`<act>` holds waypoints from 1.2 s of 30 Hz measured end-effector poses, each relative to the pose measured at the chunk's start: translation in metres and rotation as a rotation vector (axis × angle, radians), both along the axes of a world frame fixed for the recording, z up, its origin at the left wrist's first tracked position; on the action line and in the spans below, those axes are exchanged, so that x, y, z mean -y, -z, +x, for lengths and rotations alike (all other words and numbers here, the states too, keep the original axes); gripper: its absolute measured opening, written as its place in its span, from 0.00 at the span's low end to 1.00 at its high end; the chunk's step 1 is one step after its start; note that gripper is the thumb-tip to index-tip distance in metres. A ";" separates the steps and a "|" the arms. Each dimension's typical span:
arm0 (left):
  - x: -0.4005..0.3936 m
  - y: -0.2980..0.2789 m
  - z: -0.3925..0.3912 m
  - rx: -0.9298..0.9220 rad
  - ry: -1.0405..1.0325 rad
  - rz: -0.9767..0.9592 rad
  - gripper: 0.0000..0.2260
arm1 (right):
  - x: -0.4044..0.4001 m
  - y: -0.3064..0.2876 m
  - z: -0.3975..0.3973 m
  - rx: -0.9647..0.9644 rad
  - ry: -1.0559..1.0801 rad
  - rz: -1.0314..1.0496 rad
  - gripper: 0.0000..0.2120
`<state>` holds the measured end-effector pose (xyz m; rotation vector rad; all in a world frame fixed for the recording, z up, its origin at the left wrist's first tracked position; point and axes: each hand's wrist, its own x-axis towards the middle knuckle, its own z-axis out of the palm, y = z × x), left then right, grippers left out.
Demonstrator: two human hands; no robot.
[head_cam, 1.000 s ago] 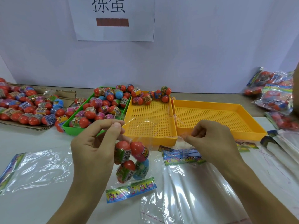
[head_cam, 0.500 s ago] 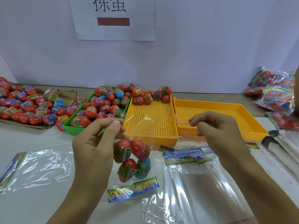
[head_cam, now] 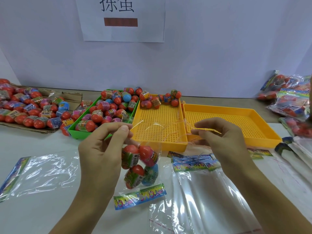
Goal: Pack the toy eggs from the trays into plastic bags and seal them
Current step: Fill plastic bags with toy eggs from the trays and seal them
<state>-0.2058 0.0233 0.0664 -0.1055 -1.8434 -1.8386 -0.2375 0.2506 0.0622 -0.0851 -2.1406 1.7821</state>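
On the far left of the bench (head_cam: 42, 217) I see a flattened cardboard sheet (head_cam: 70, 97) heaped with loose toy eggs (head_cam: 30, 110), and nearer me an empty plastic bag (head_cam: 42, 173) lying flat. Next comes the green tray (head_cam: 81, 130), piled with more eggs. My left hand (head_cam: 101, 152) is raised in front of it, thumb and forefinger pinched on the top edge of a filled bag (head_cam: 143, 168); that bag hangs with four eggs inside and its printed bottom strip (head_cam: 140, 195) resting on the bench. Behind it sits the middle yellow tray (head_cam: 158, 125), with a small cluster of eggs (head_cam: 160, 99) at its far edge. My right hand (head_cam: 226, 141) is held just beside the bag's open mouth, fingers curled, pinching a thin strip (head_cam: 207, 130) of film that trails from the bag's top; I cannot tell exactly what it is. Below that hand lies a stack of empty bags (head_cam: 202, 196). The second yellow tray (head_cam: 236, 122) stands behind it. At the far right edge, packed bags (head_cam: 290, 98) of eggs are piled against the wall.
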 end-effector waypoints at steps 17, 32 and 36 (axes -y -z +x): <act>-0.003 0.002 0.000 0.021 0.014 -0.020 0.13 | -0.003 -0.014 0.003 -0.021 -0.194 -0.332 0.07; -0.006 -0.005 -0.001 0.240 0.347 0.304 0.08 | 0.022 -0.016 0.028 -0.069 -0.456 0.200 0.18; -0.007 -0.005 -0.001 0.275 0.389 0.373 0.09 | 0.026 -0.015 0.031 -0.074 -0.452 0.203 0.13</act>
